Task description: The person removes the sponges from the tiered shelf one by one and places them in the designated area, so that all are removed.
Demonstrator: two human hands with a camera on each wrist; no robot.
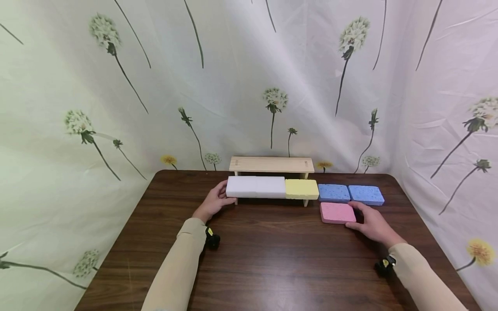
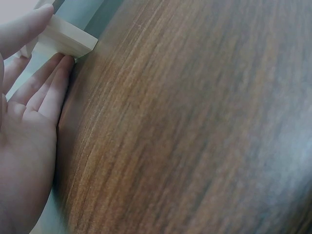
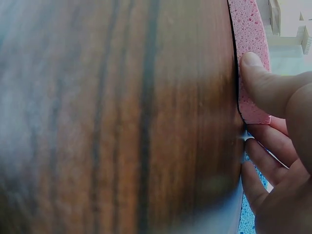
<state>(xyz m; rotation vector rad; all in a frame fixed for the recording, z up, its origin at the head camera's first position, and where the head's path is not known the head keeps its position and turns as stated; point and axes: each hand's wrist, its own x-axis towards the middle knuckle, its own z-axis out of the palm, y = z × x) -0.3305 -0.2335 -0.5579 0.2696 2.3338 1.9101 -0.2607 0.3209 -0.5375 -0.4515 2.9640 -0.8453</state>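
My right hand [image 1: 372, 223] grips the right end of a pink sponge [image 1: 335, 213], with the thumb along its near side. In the right wrist view, pores show on that sponge [image 3: 249, 29] under the thumb. At the left end of a small wooden shelf [image 1: 271, 164] is my left hand [image 1: 214, 201], its thumb and fingers nearly straight. The left wrist view has its fingertips right at the shelf's leg [image 2: 73, 41]. Two white sponges [image 1: 241, 187] and a yellow sponge [image 1: 301, 189] form a row along the shelf's front, below its top board.
Two blue sponges [image 1: 334, 193] lie side by side right of the shelf, just behind the pink one. The dark wood table [image 1: 264, 259] has its back edge against a curtain [image 1: 233, 95] printed with dandelions, which also hangs along both sides.
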